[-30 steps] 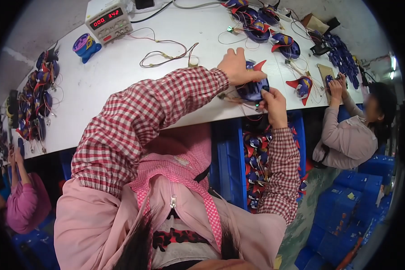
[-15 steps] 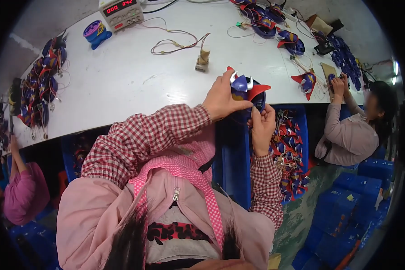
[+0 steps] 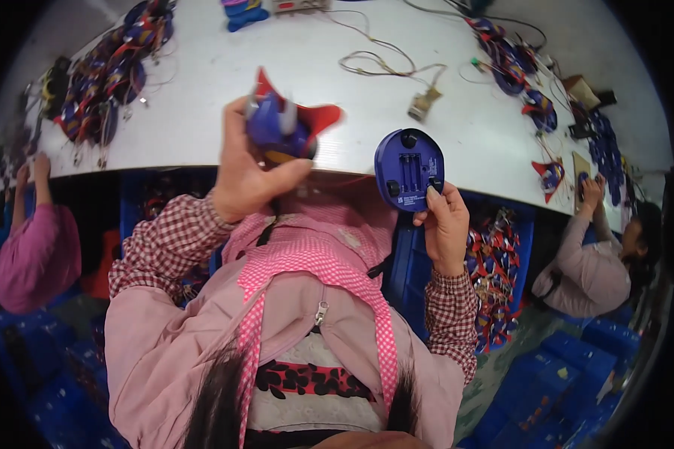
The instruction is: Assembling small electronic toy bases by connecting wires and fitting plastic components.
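My left hand (image 3: 249, 178) is wrapped round a toy figure (image 3: 275, 129), blurred by motion, with a purple body, pale horns and red wing-like parts. It is held up over the table's near edge. To its right, my right hand (image 3: 448, 228) pinches the lower rim of a dark purple oval toy base (image 3: 413, 196) between thumb and fingers. The base's underside faces me, showing a battery compartment without batteries and black round parts near its rim. Figure and base are apart; whether a wire joins them I cannot tell.
A small wired block (image 3: 421, 105) lies on the white table (image 3: 307, 71). Piles of similar toys (image 3: 120, 75) lie left and right. A blue bin (image 3: 523, 239) of toy parts stands at my right. Co-workers (image 3: 588, 266) sit on both sides.
My hands were together on one toy. Now the left hand has moved left with the figure, and the right holds the base separately, its underside turned toward me. The view has shifted.
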Available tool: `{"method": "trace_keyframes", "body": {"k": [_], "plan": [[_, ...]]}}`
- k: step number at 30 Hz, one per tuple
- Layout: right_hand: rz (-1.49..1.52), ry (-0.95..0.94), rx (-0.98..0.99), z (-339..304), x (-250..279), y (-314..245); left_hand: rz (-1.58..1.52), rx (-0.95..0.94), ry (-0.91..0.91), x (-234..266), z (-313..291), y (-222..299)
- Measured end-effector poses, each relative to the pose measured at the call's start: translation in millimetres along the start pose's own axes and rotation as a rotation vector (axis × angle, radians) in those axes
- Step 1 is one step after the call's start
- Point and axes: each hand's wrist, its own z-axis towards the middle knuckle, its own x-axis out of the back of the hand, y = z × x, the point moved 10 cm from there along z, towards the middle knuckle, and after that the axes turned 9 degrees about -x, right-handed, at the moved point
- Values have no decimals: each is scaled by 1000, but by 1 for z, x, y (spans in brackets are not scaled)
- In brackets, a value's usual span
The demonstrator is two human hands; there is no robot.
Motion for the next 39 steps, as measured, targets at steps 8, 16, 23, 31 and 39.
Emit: {"method": "trace_keyframes", "body": {"k": [8,16,23,31,39], "plan": [[-182,-38,-71,74,-53,29,475,-85,212,124,12,-16],[-361,-26,-103,108,-74,35,1056,-34,183,150,77,-86],[-834,269,237,104,-22,-40,1205,12,160,164,100,-134],[-940,215,324,152,-29,-74,1177,86,120,170,90,-141],[-523,42,279,127,-77,-84,957,-392,8,96,64,-48]]}}
